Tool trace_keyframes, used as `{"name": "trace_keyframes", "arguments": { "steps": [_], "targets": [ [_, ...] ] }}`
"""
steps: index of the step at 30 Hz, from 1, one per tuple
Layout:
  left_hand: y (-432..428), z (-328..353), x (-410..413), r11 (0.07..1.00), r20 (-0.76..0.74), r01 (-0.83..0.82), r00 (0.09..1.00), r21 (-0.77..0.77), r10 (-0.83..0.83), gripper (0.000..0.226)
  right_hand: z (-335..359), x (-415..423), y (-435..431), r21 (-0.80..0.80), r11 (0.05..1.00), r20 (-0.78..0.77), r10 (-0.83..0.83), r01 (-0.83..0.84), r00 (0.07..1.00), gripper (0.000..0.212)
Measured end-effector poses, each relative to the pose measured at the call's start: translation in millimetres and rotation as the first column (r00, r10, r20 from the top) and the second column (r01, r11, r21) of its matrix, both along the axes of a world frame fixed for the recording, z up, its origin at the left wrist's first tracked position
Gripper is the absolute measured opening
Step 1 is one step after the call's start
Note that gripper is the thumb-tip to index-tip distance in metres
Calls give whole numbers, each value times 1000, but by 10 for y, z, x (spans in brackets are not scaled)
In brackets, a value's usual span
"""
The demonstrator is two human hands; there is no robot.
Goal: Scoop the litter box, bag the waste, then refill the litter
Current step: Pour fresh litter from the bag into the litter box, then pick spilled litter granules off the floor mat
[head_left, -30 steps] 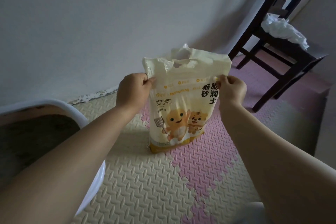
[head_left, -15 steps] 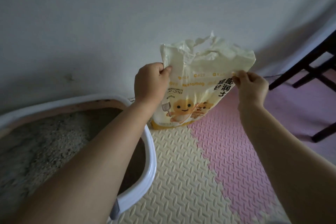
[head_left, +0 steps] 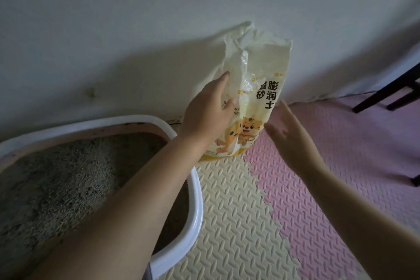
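A pale yellow cat litter bag (head_left: 261,88) with cartoon tigers stands upright on the foam mat, leaning against the white wall, its torn top crumpled. My left hand (head_left: 209,111) lies flat against the bag's left side with straight fingers. My right hand (head_left: 286,129) hovers open just right of the bag's lower part, fingers spread, apart from it. The white-rimmed litter box (head_left: 195,191) sits at the left, filled with grey granular litter (head_left: 68,179); my left forearm crosses over it.
Cream and pink interlocking foam mats (head_left: 245,223) cover the floor. Dark chair legs (head_left: 391,93) stand at the far right by the wall. The wall runs close behind the bag and the box.
Both hands have let go of the bag's top edges. The bag now stands against the wall, turned side-on, with my left hand flat on it and my right hand drawn back.
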State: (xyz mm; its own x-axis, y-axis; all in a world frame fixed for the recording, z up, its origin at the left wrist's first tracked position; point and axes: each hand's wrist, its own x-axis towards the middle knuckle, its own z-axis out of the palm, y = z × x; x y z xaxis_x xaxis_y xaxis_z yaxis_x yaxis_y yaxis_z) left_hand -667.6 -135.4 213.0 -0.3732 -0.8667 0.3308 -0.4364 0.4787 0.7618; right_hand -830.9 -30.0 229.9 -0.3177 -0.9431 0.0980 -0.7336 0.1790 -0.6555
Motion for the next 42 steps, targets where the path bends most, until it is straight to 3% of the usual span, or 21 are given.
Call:
{"name": "trace_keyframes", "arguments": {
  "steps": [3, 9, 14, 20, 25, 29, 32, 37, 42],
  "targets": [
    [95, -66, -40, 999, 79, -18, 997, -46, 22, 66, 101, -156, 275, 62, 998, -200, -16, 29, 980, 71],
    [512, 52, -73, 995, 352, -61, 932, -77, 84, 75, 337, -212, 635, 93, 993, -220, -57, 79, 974, 74],
    [941, 810, 51, 996, 526, -34, 847, -81, 72, 74, 850, 39, 904, 121, 989, -165, -62, 82, 984, 74],
    [1123, 2559, 504, 997, 697, 61, 717, -51, -9, 75, 2364, 545, 920, 227, 974, -207, 69, -21, 976, 78],
    [969, 4962, 754, 989, 796, 89, 604, -119, 42, 81, 4772, 813, 814, 175, 984, -297, 76, -24, 952, 74],
    [1214, 6989, 1122, 967, 795, 73, 587, -242, 155, 80, 6719, 1083, 1016, 59, 995, -390, 101, -84, 915, 73],
    [1650, 8086, 1520, 952, 775, -11, 577, -306, 256, 71, 7711, 1375, 1368, -6, 991, -439, 120, -137, 890, 73],
    [2717, 8857, 2126, 921, 767, -168, 514, -350, 385, 70, 8565, 1781, 2064, -84, 963, -442, 195, -257, 875, 71],
    [3587, 9095, 2447, 902, 748, -304, 508, -307, 427, 72, 8802, 2014, 2755, -53, 936, -402, 300, -349, 865, 71]
  ]
}}
